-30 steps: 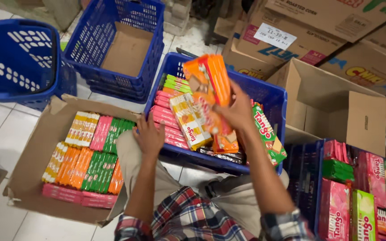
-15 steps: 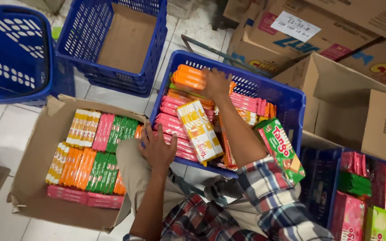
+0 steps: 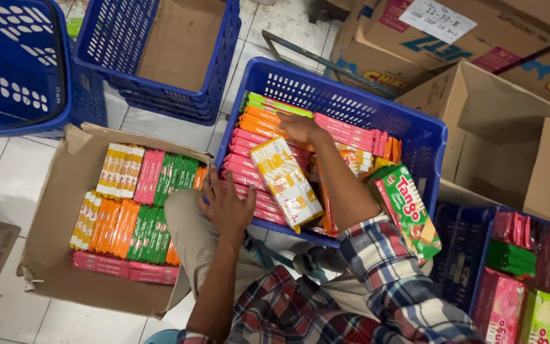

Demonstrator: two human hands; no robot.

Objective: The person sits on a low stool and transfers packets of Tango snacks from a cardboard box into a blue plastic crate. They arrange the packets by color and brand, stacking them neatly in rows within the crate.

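My right hand (image 3: 297,127) reaches into the blue crate (image 3: 358,102), its fingers curled over the ends of a stack of orange snack packs (image 3: 263,121) lying on rows of pink packs (image 3: 249,150). A yellow-and-white pack (image 3: 286,183) lies loose and slanted on top of the rows. With its fingers spread and holding nothing, my left hand (image 3: 227,205) rests at the crate's near rim, over my knee. A green-and-red pack (image 3: 408,210) leans at the crate's near right corner.
An open cardboard box (image 3: 58,210) at the left holds rows of yellow, pink, green and orange packs. Two more blue baskets (image 3: 160,48) (image 3: 14,64) stand behind it. Cardboard cartons (image 3: 504,127) stand at the right, and another crate of pink and green packs (image 3: 523,274) lies at the lower right.
My right hand brought the orange packs down from mid-air into the crate and onto the stack. My left hand slid from the box side to the crate's near rim.
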